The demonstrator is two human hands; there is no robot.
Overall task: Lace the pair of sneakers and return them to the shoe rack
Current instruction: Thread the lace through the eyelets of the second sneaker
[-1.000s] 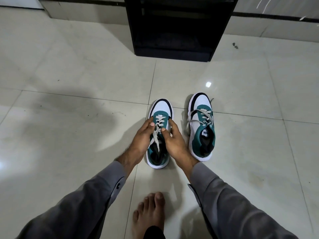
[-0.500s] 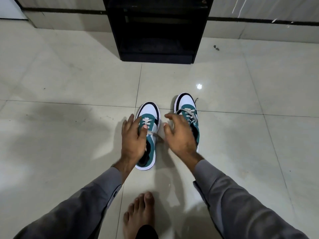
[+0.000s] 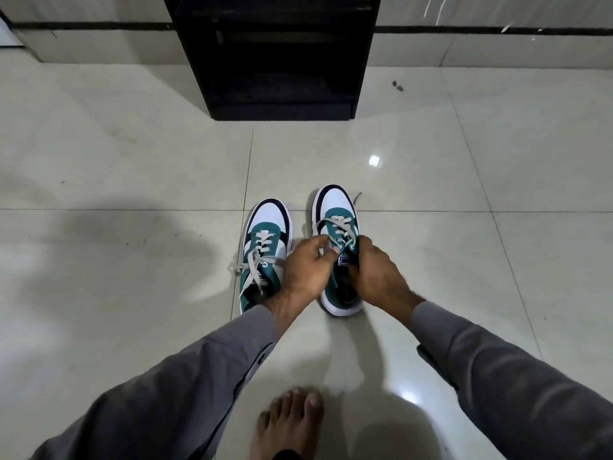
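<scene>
1. Nearest, a bare foot [image 3: 292, 423] rests on the floor [image 3: 99, 293].
2. Both hands, left [image 3: 303, 270] and right [image 3: 374, 277], pinch the laces [image 3: 338, 227] of the right sneaker [image 3: 336, 207].
3. The left sneaker [image 3: 267, 227] lies just beside it, laces loose.
4. Farther off stands the black rack [image 3: 275, 54].

The left hand [image 3: 306, 272] covers the heel side of the left sneaker [image 3: 263, 250]; the right hand [image 3: 378, 275] hides the right sneaker [image 3: 336, 224] along its outer side; whether either hand pinches a lace I can't tell; the shoe rack [image 3: 278, 54] and bare foot [image 3: 288, 423] run off the frame.
</scene>
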